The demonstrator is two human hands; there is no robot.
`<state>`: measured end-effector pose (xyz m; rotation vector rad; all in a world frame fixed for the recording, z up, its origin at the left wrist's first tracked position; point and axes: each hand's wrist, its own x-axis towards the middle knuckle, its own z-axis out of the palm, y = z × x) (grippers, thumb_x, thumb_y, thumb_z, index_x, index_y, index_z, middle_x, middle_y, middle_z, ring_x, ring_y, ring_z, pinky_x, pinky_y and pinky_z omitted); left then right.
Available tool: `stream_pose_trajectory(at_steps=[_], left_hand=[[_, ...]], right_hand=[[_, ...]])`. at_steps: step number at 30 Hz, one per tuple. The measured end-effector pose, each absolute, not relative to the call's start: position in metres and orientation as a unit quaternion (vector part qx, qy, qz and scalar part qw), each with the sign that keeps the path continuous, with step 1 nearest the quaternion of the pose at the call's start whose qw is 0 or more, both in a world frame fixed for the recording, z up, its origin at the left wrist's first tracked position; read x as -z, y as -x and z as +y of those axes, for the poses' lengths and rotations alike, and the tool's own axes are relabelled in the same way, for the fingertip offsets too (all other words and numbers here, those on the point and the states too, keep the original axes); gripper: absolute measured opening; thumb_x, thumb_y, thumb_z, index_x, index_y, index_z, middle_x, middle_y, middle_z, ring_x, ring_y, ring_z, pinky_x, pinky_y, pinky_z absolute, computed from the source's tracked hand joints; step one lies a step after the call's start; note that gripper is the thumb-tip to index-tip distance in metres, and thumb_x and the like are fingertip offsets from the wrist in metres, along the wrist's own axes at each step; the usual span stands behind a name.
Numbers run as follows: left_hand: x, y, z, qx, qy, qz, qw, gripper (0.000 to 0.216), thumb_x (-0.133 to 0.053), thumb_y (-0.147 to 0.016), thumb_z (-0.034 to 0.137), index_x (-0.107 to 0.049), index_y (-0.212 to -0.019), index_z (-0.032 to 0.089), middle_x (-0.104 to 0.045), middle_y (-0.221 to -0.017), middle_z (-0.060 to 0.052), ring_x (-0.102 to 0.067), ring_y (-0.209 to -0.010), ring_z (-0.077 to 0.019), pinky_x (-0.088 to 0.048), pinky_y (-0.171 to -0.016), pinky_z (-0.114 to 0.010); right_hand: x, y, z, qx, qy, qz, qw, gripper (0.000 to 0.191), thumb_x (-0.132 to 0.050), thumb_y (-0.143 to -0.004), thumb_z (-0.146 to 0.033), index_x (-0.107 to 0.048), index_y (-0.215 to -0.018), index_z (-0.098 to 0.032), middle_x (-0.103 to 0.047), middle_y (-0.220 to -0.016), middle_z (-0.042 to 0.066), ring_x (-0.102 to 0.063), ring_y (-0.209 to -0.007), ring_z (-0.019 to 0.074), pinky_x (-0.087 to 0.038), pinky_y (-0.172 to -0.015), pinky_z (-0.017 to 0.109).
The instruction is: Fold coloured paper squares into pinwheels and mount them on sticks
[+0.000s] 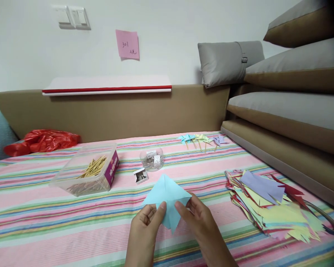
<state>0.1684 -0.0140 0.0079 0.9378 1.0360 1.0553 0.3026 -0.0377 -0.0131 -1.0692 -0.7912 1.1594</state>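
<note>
A light blue paper square point(166, 191), creased and cut in from its corners, is held up between both hands above the striped cloth. My left hand point(148, 218) pinches its lower left side, thumb on top. On the right side, my right hand point(196, 213) grips the paper with the thumb pressing near its middle. Beyond the paper sit a small white open box point(140, 176) with dark bits inside and a round clear dish point(153, 160) of small metal pieces. Finished paper pinwheels point(202, 139) on sticks lie farther back.
To the left stands a clear plastic tub point(80, 185) of wooden sticks. A red plastic bag point(50, 141) lies behind it. At right is a pile of cut coloured paper point(269, 207), with a dark curved handle point(323, 217) beside it. Stacked cushions point(292, 107) border the striped cloth point(80, 237).
</note>
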Motion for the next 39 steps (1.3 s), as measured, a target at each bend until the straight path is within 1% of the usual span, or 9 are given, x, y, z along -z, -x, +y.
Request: stream_pose_trajectory(at_steps=[4,7,9,13,17,21,26,32,39], left_hand=[[-0.006,-0.169,-0.015,-0.437,-0.460,0.462,0.620,0.036,-0.076,-0.076,0.051,-0.068,-0.072,0.016,-0.055,-0.069,0.001,-0.046,-0.070,-0.0159,-0.039,-0.064,-0.025],[-0.005,-0.169,-0.016,-0.429,-0.478,0.464,0.610,0.039,-0.075,-0.075,0.053,-0.063,-0.067,0.017,-0.046,-0.066,0.003,-0.042,-0.067,-0.0147,-0.037,-0.061,-0.024],[-0.005,-0.169,-0.016,-0.426,-0.485,0.465,0.606,0.041,-0.074,-0.076,0.055,-0.059,-0.066,0.018,-0.043,-0.065,0.004,-0.040,-0.066,-0.0142,-0.036,-0.061,-0.024],[-0.004,-0.171,-0.016,-0.422,-0.493,0.465,0.602,0.042,-0.072,-0.076,0.057,-0.059,-0.067,0.018,-0.044,-0.066,0.003,-0.040,-0.066,-0.0147,-0.036,-0.061,-0.025],[-0.004,-0.171,-0.017,-0.426,-0.490,0.468,0.599,0.043,-0.073,-0.076,0.056,-0.056,-0.065,0.019,-0.040,-0.065,0.004,-0.038,-0.065,-0.0144,-0.035,-0.059,-0.024],[-0.006,-0.171,-0.018,-0.424,-0.488,0.471,0.600,0.042,-0.073,-0.075,0.056,-0.057,-0.065,0.019,-0.042,-0.065,0.004,-0.039,-0.065,-0.0147,-0.035,-0.059,-0.025],[-0.008,-0.172,-0.017,-0.432,-0.480,0.472,0.600,0.042,-0.076,-0.074,0.054,-0.054,-0.062,0.020,-0.041,-0.063,0.004,-0.038,-0.063,-0.0144,-0.034,-0.057,-0.025],[-0.006,-0.171,-0.016,-0.423,-0.490,0.473,0.598,0.043,-0.074,-0.075,0.056,-0.055,-0.062,0.019,-0.040,-0.063,0.005,-0.037,-0.062,-0.0140,-0.033,-0.056,-0.025],[-0.008,-0.170,-0.018,-0.417,-0.496,0.467,0.601,0.041,-0.074,-0.075,0.056,-0.062,-0.066,0.017,-0.048,-0.065,0.003,-0.042,-0.066,-0.0152,-0.037,-0.061,-0.025]], right_hand=[[0.016,-0.301,-0.037,-0.544,0.449,-0.307,0.638,0.038,-0.083,-0.071,-0.048,-0.076,-0.090,-0.015,-0.076,-0.086,0.008,-0.065,-0.079,0.0217,-0.051,-0.072,0.032],[0.017,-0.302,-0.037,-0.548,0.451,-0.290,0.642,0.036,-0.084,-0.070,-0.047,-0.075,-0.081,-0.014,-0.073,-0.075,0.005,-0.059,-0.068,0.0171,-0.048,-0.065,0.029],[0.015,-0.302,-0.037,-0.553,0.449,-0.290,0.639,0.035,-0.083,-0.071,-0.047,-0.074,-0.078,-0.013,-0.071,-0.071,0.004,-0.056,-0.065,0.0158,-0.046,-0.063,0.028],[0.010,-0.302,-0.038,-0.559,0.444,-0.295,0.635,0.035,-0.082,-0.073,-0.046,-0.075,-0.081,-0.012,-0.071,-0.073,0.005,-0.057,-0.069,0.0175,-0.047,-0.067,0.030],[0.007,-0.301,-0.040,-0.550,0.451,-0.292,0.640,0.036,-0.083,-0.071,-0.046,-0.075,-0.078,-0.012,-0.069,-0.070,0.004,-0.055,-0.065,0.0156,-0.045,-0.063,0.027],[0.006,-0.300,-0.040,-0.551,0.454,-0.288,0.639,0.036,-0.082,-0.070,-0.047,-0.075,-0.079,-0.013,-0.070,-0.072,0.004,-0.055,-0.067,0.0161,-0.045,-0.064,0.028],[0.009,-0.301,-0.039,-0.546,0.468,-0.289,0.632,0.038,-0.083,-0.069,-0.049,-0.072,-0.074,-0.013,-0.066,-0.066,0.003,-0.053,-0.063,0.0157,-0.043,-0.060,0.027],[0.013,-0.302,-0.038,-0.544,0.475,-0.301,0.623,0.041,-0.082,-0.070,-0.050,-0.072,-0.077,-0.012,-0.066,-0.068,0.004,-0.053,-0.065,0.0165,-0.044,-0.062,0.028],[0.007,-0.301,-0.039,-0.547,0.482,-0.308,0.612,0.041,-0.080,-0.071,-0.051,-0.068,-0.076,-0.012,-0.062,-0.068,0.003,-0.050,-0.063,0.0156,-0.042,-0.058,0.028]])
